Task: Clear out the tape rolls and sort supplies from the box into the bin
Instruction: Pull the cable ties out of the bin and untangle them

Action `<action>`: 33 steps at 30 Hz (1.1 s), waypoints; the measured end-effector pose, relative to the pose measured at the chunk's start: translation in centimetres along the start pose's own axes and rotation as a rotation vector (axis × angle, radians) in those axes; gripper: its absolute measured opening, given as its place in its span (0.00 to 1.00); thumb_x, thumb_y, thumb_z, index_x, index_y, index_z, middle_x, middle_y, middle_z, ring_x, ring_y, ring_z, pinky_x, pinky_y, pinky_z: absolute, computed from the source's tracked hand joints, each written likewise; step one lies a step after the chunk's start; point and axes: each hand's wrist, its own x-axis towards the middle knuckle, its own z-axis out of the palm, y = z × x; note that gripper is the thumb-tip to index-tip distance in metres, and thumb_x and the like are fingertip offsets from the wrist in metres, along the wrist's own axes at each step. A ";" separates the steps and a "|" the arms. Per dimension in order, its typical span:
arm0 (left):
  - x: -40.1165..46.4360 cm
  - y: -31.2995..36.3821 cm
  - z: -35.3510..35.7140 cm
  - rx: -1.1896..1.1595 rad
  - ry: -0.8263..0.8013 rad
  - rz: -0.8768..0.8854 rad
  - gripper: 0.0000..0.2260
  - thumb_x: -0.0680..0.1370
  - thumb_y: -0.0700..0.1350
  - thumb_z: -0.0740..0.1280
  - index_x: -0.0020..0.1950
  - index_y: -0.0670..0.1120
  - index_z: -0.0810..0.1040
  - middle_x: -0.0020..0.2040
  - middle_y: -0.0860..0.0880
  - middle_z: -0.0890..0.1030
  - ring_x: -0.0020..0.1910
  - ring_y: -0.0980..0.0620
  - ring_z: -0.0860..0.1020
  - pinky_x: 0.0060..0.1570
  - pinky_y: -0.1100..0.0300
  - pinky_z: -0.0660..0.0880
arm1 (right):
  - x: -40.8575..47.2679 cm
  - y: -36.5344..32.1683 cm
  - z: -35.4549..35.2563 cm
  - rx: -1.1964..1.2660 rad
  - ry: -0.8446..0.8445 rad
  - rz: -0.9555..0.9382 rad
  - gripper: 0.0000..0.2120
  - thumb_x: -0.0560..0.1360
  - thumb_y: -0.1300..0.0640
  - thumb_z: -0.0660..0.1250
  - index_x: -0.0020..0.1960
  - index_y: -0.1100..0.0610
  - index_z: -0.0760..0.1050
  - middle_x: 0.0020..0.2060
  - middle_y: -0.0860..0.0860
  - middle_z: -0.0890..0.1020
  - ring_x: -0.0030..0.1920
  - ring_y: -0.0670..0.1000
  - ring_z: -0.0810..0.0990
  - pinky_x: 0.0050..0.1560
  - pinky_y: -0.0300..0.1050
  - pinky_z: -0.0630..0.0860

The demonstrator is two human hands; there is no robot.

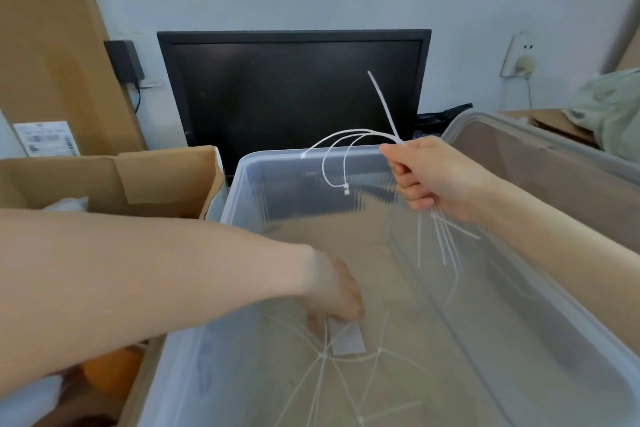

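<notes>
1. My right hand point(436, 177) is raised over the far right corner of the clear plastic bin point(242, 191), fingers curled tight round a bunch of white zip ties point(349, 139).
2. The ties fan out both ways from that fist: several arc up and over to the left with their small heads hanging above the bin's far rim, one sticks nearly straight up, and the tails trail below my palm into the bin.
3. My left hand point(332, 291) reaches down inside the bin, near its floor. It is blurred, so I cannot tell whether the fingers are pinching anything; the fingertips sit right at a small pale flat strip point(346, 340) lying on the bottom.
4. More loose zip ties point(322, 374) lie scattered on the bin floor just beside that strip, crossing one another.
5. The cardboard box point(114, 180) stands open to the left of the bin, touching or nearly touching its side; my left forearm crosses over it. Something orange point(110, 371) shows inside it under my arm.
6. A second clear container point(540, 163) sits against the bin's right side.
7. Behind the bin a dark monitor point(294, 90) leans against the wall.
</notes>
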 end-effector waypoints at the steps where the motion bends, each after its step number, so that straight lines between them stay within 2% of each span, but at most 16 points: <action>1: 0.2 0.1 0.1 0.036 0.016 0.029 0.13 0.76 0.48 0.68 0.57 0.44 0.75 0.57 0.45 0.78 0.58 0.43 0.76 0.54 0.50 0.74 | 0.0 0.1 0.0 -0.014 -0.004 0.002 0.20 0.82 0.52 0.57 0.32 0.53 0.60 0.20 0.45 0.59 0.21 0.46 0.55 0.21 0.36 0.53; 3: 0.3 0.1 0.0 0.041 0.018 0.050 0.09 0.77 0.45 0.66 0.55 0.44 0.78 0.55 0.45 0.79 0.56 0.42 0.77 0.54 0.50 0.74 | 0.0 0.1 0.1 -0.030 -0.011 0.000 0.20 0.82 0.52 0.57 0.32 0.53 0.60 0.20 0.45 0.59 0.21 0.46 0.55 0.21 0.36 0.53; 7: -0.1 -0.4 -1.4 -0.061 -0.008 0.029 0.09 0.77 0.42 0.64 0.56 0.42 0.77 0.56 0.43 0.78 0.57 0.42 0.75 0.54 0.51 0.72 | 0.0 -0.1 0.1 0.006 -0.001 0.000 0.20 0.82 0.52 0.57 0.32 0.54 0.61 0.20 0.45 0.59 0.21 0.45 0.55 0.20 0.36 0.54; 11: -1.2 -1.1 -3.4 -0.171 0.025 -0.122 0.09 0.78 0.40 0.61 0.57 0.41 0.75 0.51 0.42 0.76 0.45 0.45 0.72 0.40 0.57 0.64 | 0.2 -0.1 -0.2 0.051 0.056 -0.026 0.19 0.82 0.53 0.56 0.33 0.54 0.62 0.21 0.46 0.59 0.21 0.45 0.56 0.20 0.37 0.57; 13: -1.5 -2.2 -3.6 -0.086 0.169 -0.161 0.07 0.79 0.48 0.61 0.51 0.48 0.77 0.46 0.49 0.78 0.42 0.49 0.73 0.39 0.58 0.65 | 0.3 0.0 -0.3 0.049 0.084 -0.047 0.19 0.82 0.53 0.55 0.33 0.55 0.62 0.20 0.45 0.60 0.20 0.45 0.57 0.20 0.37 0.58; 15: -1.7 -2.9 -4.2 0.109 0.253 -0.203 0.10 0.78 0.57 0.60 0.42 0.55 0.77 0.43 0.54 0.79 0.46 0.51 0.78 0.45 0.58 0.72 | 0.4 0.0 -0.3 0.035 0.095 -0.060 0.19 0.83 0.53 0.55 0.33 0.55 0.62 0.19 0.44 0.61 0.20 0.45 0.57 0.20 0.37 0.58; 17: -3.1 -2.7 -5.7 0.271 0.234 -0.208 0.08 0.80 0.48 0.57 0.53 0.51 0.75 0.52 0.49 0.78 0.54 0.46 0.75 0.51 0.55 0.71 | 0.5 0.1 -0.3 0.014 0.103 -0.062 0.19 0.83 0.53 0.55 0.33 0.55 0.63 0.19 0.44 0.61 0.20 0.45 0.57 0.20 0.37 0.58; 19: -4.8 -2.2 -6.8 0.178 0.247 -0.337 0.10 0.80 0.39 0.55 0.60 0.44 0.70 0.57 0.46 0.74 0.57 0.44 0.72 0.50 0.54 0.69 | 0.5 0.1 -0.2 -0.006 0.121 -0.059 0.19 0.82 0.53 0.55 0.33 0.55 0.64 0.19 0.44 0.62 0.20 0.45 0.58 0.21 0.37 0.58; 22: -7.2 -2.2 -7.0 -0.002 0.280 -0.493 0.08 0.79 0.38 0.55 0.54 0.44 0.72 0.51 0.46 0.72 0.47 0.44 0.73 0.40 0.52 0.68 | 0.6 0.1 -0.1 -0.004 0.138 -0.051 0.19 0.82 0.53 0.55 0.34 0.55 0.64 0.20 0.45 0.61 0.20 0.45 0.58 0.21 0.37 0.58; 25: -10.3 -2.2 -7.2 -0.168 0.335 -0.646 0.06 0.81 0.43 0.54 0.46 0.49 0.66 0.45 0.49 0.71 0.43 0.45 0.73 0.38 0.54 0.64 | 0.7 0.1 -0.3 0.063 0.117 -0.048 0.18 0.83 0.52 0.55 0.35 0.55 0.64 0.20 0.45 0.60 0.20 0.45 0.57 0.20 0.37 0.57; 27: -12.6 -2.7 -7.5 -0.274 0.426 -0.747 0.11 0.83 0.46 0.52 0.41 0.50 0.63 0.40 0.51 0.69 0.38 0.46 0.72 0.35 0.55 0.65 | 0.7 -0.1 -0.4 0.143 0.108 -0.037 0.18 0.83 0.52 0.54 0.36 0.55 0.64 0.21 0.46 0.59 0.21 0.45 0.56 0.19 0.36 0.56; 29: -14.5 -3.1 -7.6 -0.377 0.548 -0.877 0.12 0.83 0.44 0.53 0.40 0.48 0.65 0.37 0.48 0.69 0.34 0.48 0.71 0.31 0.55 0.66 | 0.6 -0.2 -0.6 0.269 0.099 -0.008 0.17 0.83 0.52 0.54 0.36 0.55 0.64 0.21 0.46 0.58 0.20 0.45 0.55 0.19 0.35 0.54; 30: -15.3 -3.4 -7.5 -0.438 0.632 -0.940 0.11 0.83 0.43 0.53 0.41 0.46 0.68 0.38 0.47 0.71 0.34 0.48 0.71 0.33 0.54 0.67 | 0.6 -0.3 -0.8 0.339 0.094 0.009 0.17 0.83 0.53 0.54 0.36 0.56 0.64 0.21 0.46 0.58 0.20 0.44 0.55 0.19 0.35 0.54; 33: -17.1 -4.4 -7.1 -0.745 0.918 -1.101 0.14 0.83 0.44 0.53 0.40 0.45 0.71 0.36 0.46 0.73 0.34 0.52 0.70 0.34 0.60 0.67 | 0.8 -0.3 -1.1 0.507 0.104 0.060 0.18 0.83 0.54 0.53 0.36 0.56 0.64 0.21 0.46 0.58 0.19 0.44 0.55 0.17 0.35 0.54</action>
